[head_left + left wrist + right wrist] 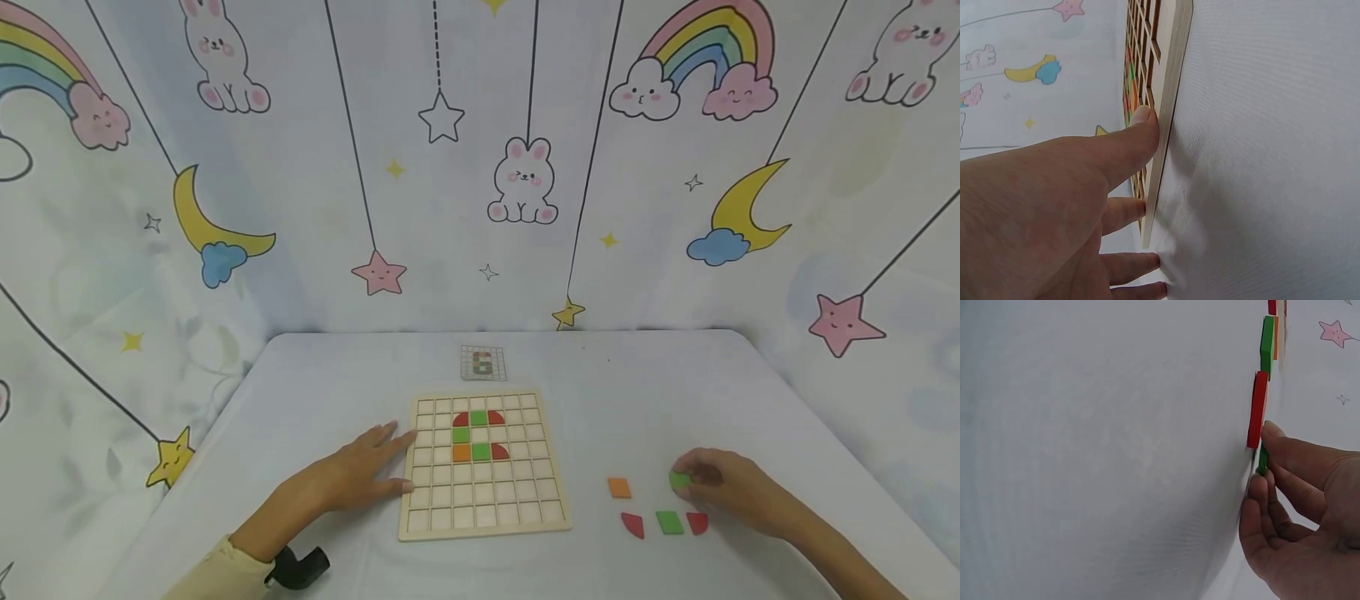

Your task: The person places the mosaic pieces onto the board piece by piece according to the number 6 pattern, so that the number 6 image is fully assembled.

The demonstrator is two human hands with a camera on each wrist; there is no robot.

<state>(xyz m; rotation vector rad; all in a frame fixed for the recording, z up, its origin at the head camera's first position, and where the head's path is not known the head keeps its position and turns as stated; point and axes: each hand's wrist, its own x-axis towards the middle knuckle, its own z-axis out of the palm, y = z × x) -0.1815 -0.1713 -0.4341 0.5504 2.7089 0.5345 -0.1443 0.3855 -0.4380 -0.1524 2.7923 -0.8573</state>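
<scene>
A square wooden grid board [483, 492] lies on the table, with red, green and orange pieces set in its upper middle cells. My left hand [352, 475] rests at the board's left edge, fingers spread; in the left wrist view the thumb of the left hand [1054, 206] lies on the wooden rim [1169, 94]. Right of the board, my right hand [731, 487] pinches a green piece [679, 480] between thumb and fingers. The right wrist view shows the right hand [1310, 506] holding that green piece [1262, 460] beside a red piece [1257, 412].
Near the right hand lie an orange square [619, 487], a red quarter piece [633, 525], a green square [670, 522] and another red piece [697, 523]. A small pattern card [483, 363] sits behind the board. A black strap piece [300, 569] is by the left sleeve.
</scene>
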